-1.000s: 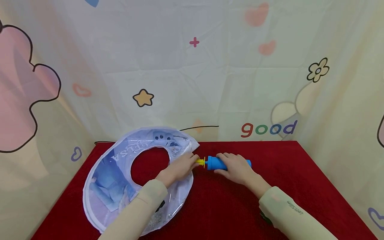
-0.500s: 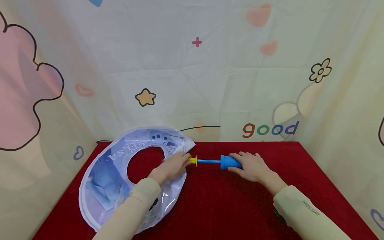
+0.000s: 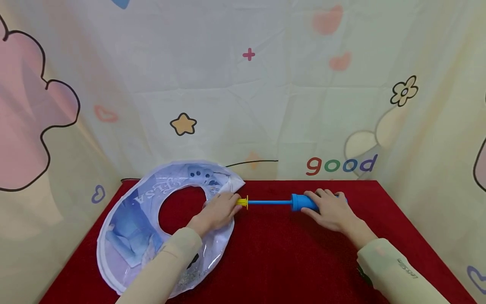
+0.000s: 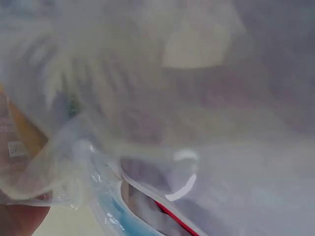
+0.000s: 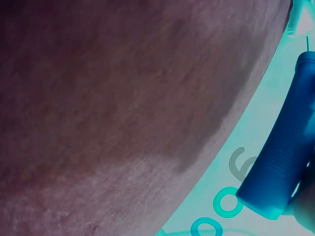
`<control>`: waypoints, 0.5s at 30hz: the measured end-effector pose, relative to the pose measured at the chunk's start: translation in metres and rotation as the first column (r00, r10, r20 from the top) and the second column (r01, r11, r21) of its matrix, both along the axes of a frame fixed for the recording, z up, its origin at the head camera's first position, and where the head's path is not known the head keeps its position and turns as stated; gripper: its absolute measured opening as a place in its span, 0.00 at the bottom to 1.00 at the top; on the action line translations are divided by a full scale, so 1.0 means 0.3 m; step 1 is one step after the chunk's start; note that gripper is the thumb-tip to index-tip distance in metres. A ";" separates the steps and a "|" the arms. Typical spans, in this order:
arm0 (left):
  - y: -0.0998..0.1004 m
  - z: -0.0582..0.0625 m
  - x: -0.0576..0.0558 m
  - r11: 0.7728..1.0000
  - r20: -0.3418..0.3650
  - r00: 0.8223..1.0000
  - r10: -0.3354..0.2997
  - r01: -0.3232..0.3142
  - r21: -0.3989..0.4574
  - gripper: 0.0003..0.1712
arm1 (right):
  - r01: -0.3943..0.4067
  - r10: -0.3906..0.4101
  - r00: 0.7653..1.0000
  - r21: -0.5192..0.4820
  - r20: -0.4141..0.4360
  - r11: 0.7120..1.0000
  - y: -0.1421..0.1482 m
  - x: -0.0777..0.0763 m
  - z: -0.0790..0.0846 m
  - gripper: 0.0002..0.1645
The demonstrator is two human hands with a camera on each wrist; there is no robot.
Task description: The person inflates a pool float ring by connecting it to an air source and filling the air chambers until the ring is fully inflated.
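Note:
A blue hand pump (image 3: 299,202) lies crosswise above the red cloth, its thin rod (image 3: 269,202) drawn out between barrel and yellow end piece (image 3: 247,202). My right hand (image 3: 332,213) grips the blue barrel, which also shows as a ribbed cylinder (image 5: 280,142) in the right wrist view. The yellow end is pinched in my left hand (image 3: 216,211), at the right edge of a swim ring (image 3: 133,236). Soft and creased, the ring has a blue-purple print with "ELSA" on it. Blurred translucent plastic (image 4: 236,187) fills most of the left wrist view. The join inside my left hand is hidden.
Red cloth (image 3: 281,257) covers the table. A pale printed curtain (image 3: 243,105) hangs right behind and along both sides. A small dark green thing (image 3: 363,275) shows partly beneath the right sleeve.
My right hand has moved right with the blue barrel, drawing out the rod. My left hand and the ring's edge shifted slightly left, the yellow end still held.

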State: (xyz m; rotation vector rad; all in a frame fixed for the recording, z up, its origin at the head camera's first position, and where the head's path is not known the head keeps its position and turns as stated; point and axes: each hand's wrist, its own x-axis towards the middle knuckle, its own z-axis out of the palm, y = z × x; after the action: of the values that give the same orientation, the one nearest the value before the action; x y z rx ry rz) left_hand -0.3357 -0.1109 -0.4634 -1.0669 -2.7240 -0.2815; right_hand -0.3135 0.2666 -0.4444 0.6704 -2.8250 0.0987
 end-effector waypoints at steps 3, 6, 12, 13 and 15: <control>0.014 0.001 0.006 1.000 -0.024 1.000 0.003 -0.004 -0.018 0.18 | -0.009 0.009 1.000 -0.002 -0.008 1.000 -0.016 0.004 0.000 0.38; 0.030 0.002 0.009 1.000 -0.047 0.999 -0.006 0.005 -0.010 0.17 | -0.029 0.029 0.999 -0.009 -0.013 1.000 -0.048 0.006 -0.003 0.38; 0.063 0.006 0.016 0.998 -0.025 0.999 0.037 -0.038 -0.043 0.12 | -0.042 0.042 0.999 -0.021 -0.017 0.999 -0.145 0.008 -0.006 0.37; 0.068 0.006 0.015 0.998 -0.026 0.999 0.045 -0.046 -0.052 0.12 | -0.043 0.042 0.999 -0.022 -0.016 0.999 -0.164 0.008 -0.005 0.37; 0.077 0.006 0.015 0.997 -0.029 0.998 0.050 -0.051 -0.056 0.12 | -0.042 0.042 0.999 -0.022 -0.009 0.999 -0.200 0.008 -0.001 0.37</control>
State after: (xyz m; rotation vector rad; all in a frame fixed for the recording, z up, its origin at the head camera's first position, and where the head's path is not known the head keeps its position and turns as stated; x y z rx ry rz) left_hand -0.3313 -0.0876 -0.4616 -1.0067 -2.7446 -0.1815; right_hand -0.3111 0.2067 -0.4447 0.7237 -2.7980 0.1347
